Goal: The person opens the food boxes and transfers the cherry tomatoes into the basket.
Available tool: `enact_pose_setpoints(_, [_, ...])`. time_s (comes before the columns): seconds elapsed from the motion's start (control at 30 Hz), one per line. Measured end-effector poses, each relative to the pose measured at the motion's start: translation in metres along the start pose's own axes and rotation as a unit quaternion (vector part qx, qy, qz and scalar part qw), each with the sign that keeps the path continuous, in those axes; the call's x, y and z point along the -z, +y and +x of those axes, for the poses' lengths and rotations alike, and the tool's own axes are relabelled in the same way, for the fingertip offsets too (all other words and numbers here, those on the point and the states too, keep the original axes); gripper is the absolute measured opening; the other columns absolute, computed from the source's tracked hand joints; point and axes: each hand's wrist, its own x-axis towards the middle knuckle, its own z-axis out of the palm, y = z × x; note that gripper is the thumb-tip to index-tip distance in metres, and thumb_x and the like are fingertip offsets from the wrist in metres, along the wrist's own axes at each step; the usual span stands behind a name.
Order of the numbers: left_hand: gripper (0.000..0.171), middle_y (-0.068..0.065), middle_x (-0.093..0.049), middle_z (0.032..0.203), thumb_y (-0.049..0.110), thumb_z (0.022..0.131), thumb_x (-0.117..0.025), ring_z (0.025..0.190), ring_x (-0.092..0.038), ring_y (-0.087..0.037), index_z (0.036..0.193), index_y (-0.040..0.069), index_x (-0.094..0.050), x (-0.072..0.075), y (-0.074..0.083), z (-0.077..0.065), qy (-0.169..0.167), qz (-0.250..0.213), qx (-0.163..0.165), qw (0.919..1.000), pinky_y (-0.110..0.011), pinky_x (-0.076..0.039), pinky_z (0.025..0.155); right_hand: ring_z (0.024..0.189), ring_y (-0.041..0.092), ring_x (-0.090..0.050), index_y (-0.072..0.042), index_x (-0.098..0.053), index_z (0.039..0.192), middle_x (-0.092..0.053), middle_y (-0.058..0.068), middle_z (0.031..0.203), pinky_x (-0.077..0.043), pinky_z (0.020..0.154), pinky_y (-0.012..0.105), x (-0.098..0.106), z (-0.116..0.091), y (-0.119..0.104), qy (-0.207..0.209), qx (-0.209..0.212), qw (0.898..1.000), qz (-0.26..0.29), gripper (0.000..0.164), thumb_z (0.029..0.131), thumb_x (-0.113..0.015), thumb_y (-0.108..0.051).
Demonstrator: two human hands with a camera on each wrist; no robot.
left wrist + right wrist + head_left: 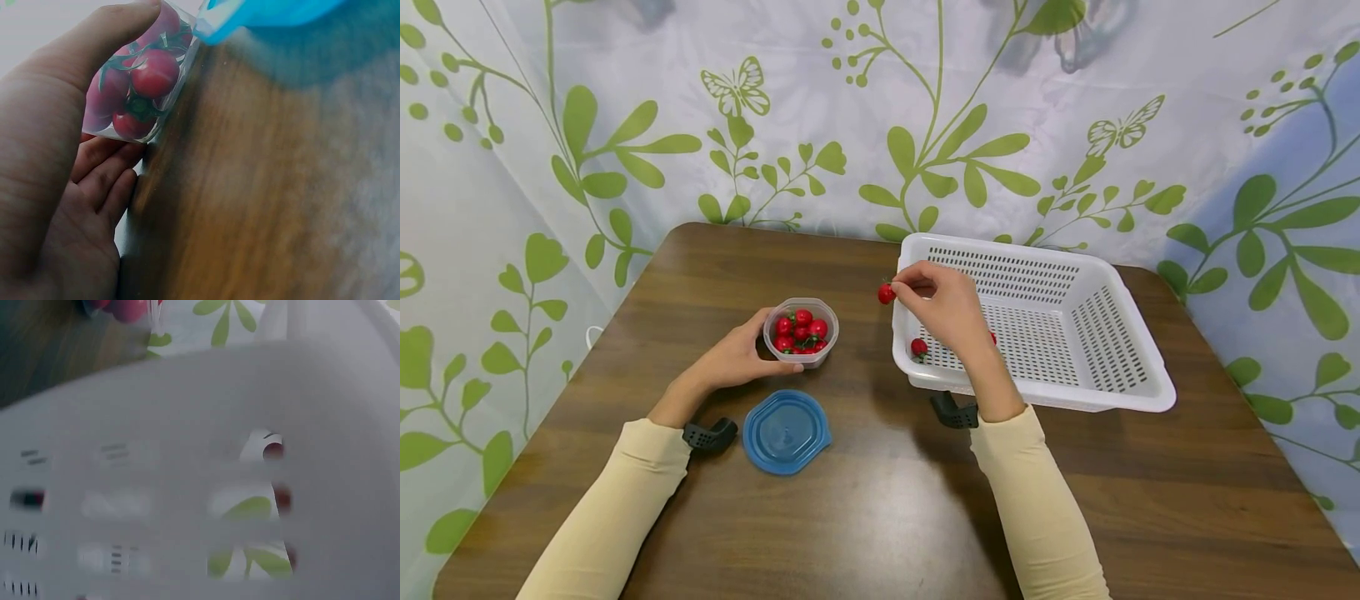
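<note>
One fruit (pixel 886 293) pinched, right grip (pixel 946 307); left grip (pixel 737 354) holds tub (pixel 812 361); basket fruit (pixel 993 337) half-hidden.

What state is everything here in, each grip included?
Clear tub: upright, uncovered, filled with tomatoes.
Blue lid: off the tub, flat on the table.
White basket: upright, open-topped, at least one tomato inside.
Left grip: curled around the tub.
Right grip: pinching another tomato near the basket's left rim.
</note>
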Motion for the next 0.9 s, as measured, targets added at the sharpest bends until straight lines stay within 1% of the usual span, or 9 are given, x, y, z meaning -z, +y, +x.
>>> enact_pose_setpoints(0.17, [0.097, -0.015, -0.048, 0.153, 0.043, 0.082, -0.087, 0.14, -0.049, -0.035, 0.155, 0.009, -0.033, 0.0, 0.0, 0.001, 0.001, -0.001, -0.003, 1.0, -0.059, -0.038, 0.116, 0.089, 0.019, -0.074, -0.01, -0.077, 0.101, -0.077, 0.005, 0.097, -0.06, 0.088, 0.037, 0.01, -0.003, 0.009, 0.003, -0.015, 1.0, -0.014, 0.011, 0.096, -0.074, -0.019])
enact_pose_setpoints(0.43, [0.097, -0.015, -0.049, 0.153, 0.044, 0.082, -0.087, 0.14, -0.049, -0.035, 0.154, 0.009, -0.033, 0.0, -0.001, 0.001, 0.001, -0.002, -0.004, 1.0, -0.059, -0.038, 0.116, 0.094, 0.022, -0.074, -0.009, -0.076, 0.105, -0.077, 0.007, 0.101, -0.06, 0.091, 0.039, 0.024, -0.007, 0.016, 0.007, -0.034, 0.999, -0.022, 0.014, 0.096, -0.074, -0.02])
enact_pose_setpoints(0.63, [0.097, -0.014, -0.048, 0.153, 0.044, 0.082, -0.087, 0.14, -0.049, -0.035, 0.155, 0.009, -0.033, 0.0, -0.002, 0.002, 0.0, -0.004, -0.006, 1.0, -0.059, -0.038, 0.116, 0.094, 0.024, -0.075, -0.009, -0.076, 0.105, -0.077, 0.009, 0.102, -0.06, 0.091, 0.04, 0.034, -0.008, 0.024, 0.019, -0.042, 0.998, -0.032, 0.014, 0.096, -0.074, -0.019])
enact_pose_setpoints(0.9, [0.097, -0.015, -0.048, 0.153, 0.043, 0.082, -0.087, 0.14, -0.048, -0.035, 0.154, 0.009, -0.033, 0.0, -0.001, 0.001, -0.001, -0.006, -0.003, 1.0, -0.059, -0.038, 0.116, 0.095, 0.027, -0.074, -0.007, -0.076, 0.106, -0.077, 0.012, 0.103, -0.06, 0.09, 0.043, 0.044, -0.008, 0.034, 0.022, -0.052, 0.997, -0.059, 0.014, 0.098, -0.072, -0.017])
